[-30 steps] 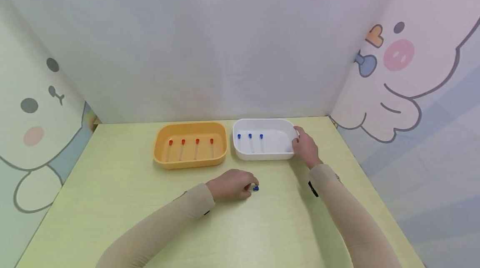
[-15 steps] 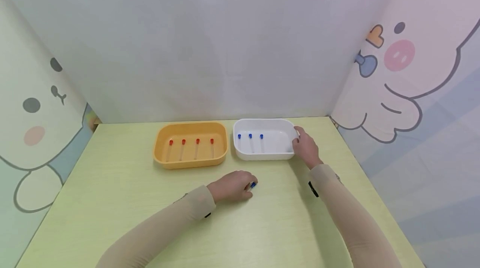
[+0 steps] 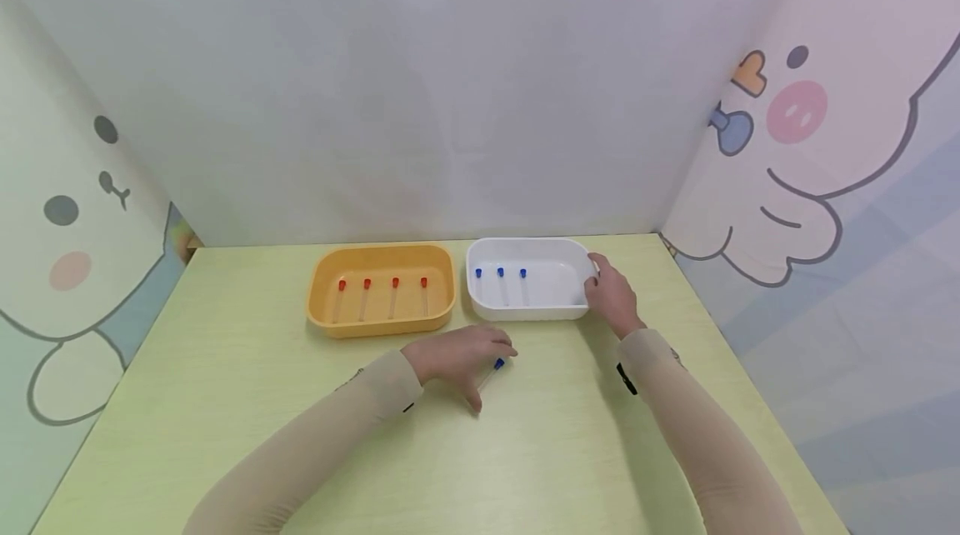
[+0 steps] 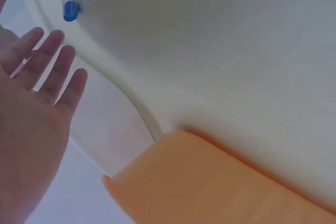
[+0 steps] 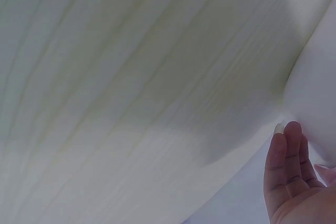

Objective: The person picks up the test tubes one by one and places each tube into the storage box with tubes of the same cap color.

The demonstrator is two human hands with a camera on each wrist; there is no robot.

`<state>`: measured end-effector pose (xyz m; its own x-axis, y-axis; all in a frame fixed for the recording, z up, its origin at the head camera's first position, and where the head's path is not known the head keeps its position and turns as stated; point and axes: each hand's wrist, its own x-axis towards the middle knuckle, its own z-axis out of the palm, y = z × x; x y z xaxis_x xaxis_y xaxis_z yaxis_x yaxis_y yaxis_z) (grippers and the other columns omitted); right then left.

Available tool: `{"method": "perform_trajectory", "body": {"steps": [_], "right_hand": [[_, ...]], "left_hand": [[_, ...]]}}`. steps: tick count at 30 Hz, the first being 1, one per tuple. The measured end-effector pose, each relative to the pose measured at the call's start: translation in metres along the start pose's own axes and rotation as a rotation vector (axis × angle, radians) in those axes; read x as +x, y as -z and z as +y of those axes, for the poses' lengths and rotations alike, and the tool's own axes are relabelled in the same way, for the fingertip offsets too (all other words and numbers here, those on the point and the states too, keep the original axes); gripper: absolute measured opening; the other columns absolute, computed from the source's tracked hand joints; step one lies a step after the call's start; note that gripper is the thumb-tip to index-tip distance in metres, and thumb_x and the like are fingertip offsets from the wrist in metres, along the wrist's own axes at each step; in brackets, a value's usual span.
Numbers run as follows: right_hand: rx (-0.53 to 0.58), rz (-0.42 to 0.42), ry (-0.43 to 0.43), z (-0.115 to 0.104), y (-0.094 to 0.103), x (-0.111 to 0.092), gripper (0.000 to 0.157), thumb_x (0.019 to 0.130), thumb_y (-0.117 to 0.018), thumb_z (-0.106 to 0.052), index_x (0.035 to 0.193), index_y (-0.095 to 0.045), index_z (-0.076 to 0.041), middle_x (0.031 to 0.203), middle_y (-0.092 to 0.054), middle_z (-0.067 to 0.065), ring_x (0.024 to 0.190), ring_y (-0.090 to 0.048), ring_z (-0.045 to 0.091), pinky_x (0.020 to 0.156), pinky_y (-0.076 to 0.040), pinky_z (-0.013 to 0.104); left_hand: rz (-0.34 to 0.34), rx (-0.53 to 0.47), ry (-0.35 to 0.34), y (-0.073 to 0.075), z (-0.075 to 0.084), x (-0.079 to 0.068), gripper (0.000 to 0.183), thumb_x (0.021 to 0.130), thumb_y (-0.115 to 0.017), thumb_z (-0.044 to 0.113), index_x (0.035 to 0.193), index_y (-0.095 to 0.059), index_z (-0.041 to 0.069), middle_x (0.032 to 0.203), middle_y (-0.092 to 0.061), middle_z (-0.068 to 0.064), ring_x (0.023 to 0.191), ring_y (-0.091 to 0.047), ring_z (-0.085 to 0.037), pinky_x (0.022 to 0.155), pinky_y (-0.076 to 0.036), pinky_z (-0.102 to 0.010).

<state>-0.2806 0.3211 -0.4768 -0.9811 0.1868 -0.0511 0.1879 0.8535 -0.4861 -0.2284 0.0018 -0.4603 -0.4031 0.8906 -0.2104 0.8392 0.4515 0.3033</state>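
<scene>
A thin clear tube with a blue cap (image 3: 498, 364) lies slantwise on the table in front of the white tray (image 3: 555, 314). My left hand (image 3: 457, 354) is spread over it, thumb and fingers apart, holding nothing. In the left wrist view the blue-capped tube (image 4: 70, 11) lies beyond the straight fingertips of my left hand (image 4: 44, 93). My right hand (image 3: 613, 295) holds the white tray by its right end, thumb at the rim and fingers along the outer wall. Inside that tray, 3 blue-capped tubes (image 3: 501, 273) stand in a row at the left.
To the left of the white tray is an orange tray (image 3: 382, 327) with several red-capped tubes (image 3: 395, 283) lined up in it. Both trays sit near the back of the pale green table (image 3: 555, 452), before a light curtain (image 3: 450, 102). Cartoon-printed curtains (image 3: 825, 152) hang at both sides.
My left hand's thumb and fingers have parted from the blue-capped tube, which has turned from roughly crosswise to slanting away. My right hand stays on the white tray.
</scene>
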Motion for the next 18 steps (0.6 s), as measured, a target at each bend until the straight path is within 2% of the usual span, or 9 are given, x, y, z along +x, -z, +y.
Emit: {"method": "perform_trajectory", "body": {"steps": [8,18], "right_hand": [[0.003,0.003,-0.003,0.0,-0.001,0.001,0.059,0.103,-0.039,-0.018,0.161,-0.032,-0.015,0.12,-0.065,0.022,0.082,-0.057,0.028,0.063,-0.043,0.034],[0.011,0.011,-0.007,0.0,-0.003,0.003,0.058,0.103,-0.04,-0.019,0.161,-0.033,-0.016,0.129,-0.063,0.023,0.088,-0.059,0.03,0.065,-0.044,0.034]], "left_hand": [[-0.049,0.038,-0.014,-0.004,-0.002,-0.001,0.096,0.067,-0.098,0.039,0.149,-0.052,0.019,0.153,-0.052,0.005,0.138,-0.048,-0.015,0.12,-0.041,-0.028],[-0.012,0.1,-0.052,-0.012,-0.006,0.002,0.083,0.071,-0.095,0.042,0.141,-0.059,0.015,0.143,-0.056,0.004,0.129,-0.051,-0.013,0.116,-0.043,-0.023]]}}
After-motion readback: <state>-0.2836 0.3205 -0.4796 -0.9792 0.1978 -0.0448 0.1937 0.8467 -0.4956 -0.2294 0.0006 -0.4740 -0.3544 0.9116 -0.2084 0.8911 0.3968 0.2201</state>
